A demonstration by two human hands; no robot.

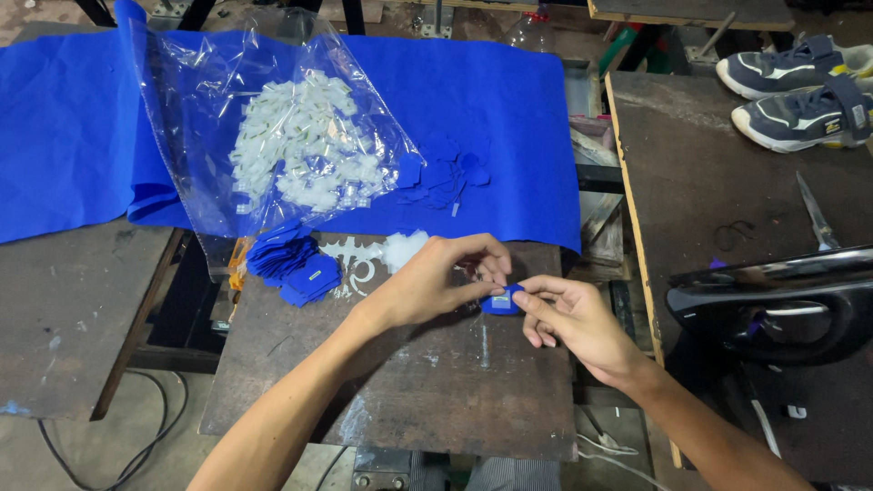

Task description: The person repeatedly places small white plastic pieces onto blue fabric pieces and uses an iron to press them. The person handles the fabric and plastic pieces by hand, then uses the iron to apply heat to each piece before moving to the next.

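Observation:
My left hand (436, 280) and my right hand (571, 314) meet over a dark worn work plate (427, 382). Between their fingertips sits a small blue fabric piece (499, 301) with a pale label on it; both hands pinch it. To the left on the plate lies a stack of similar blue pieces (296, 264). Next to the stack are white backing scraps (359, 259). A clear plastic bag (291, 145) of several small white labels rests on the blue cloth (491, 118) behind.
More loose blue cut pieces (446, 177) lie on the cloth. A dark table (727, 164) to the right carries two sneakers (800, 86), a metal blade (817, 214) and a black glossy machine part (782, 305). Cables hang below the plate.

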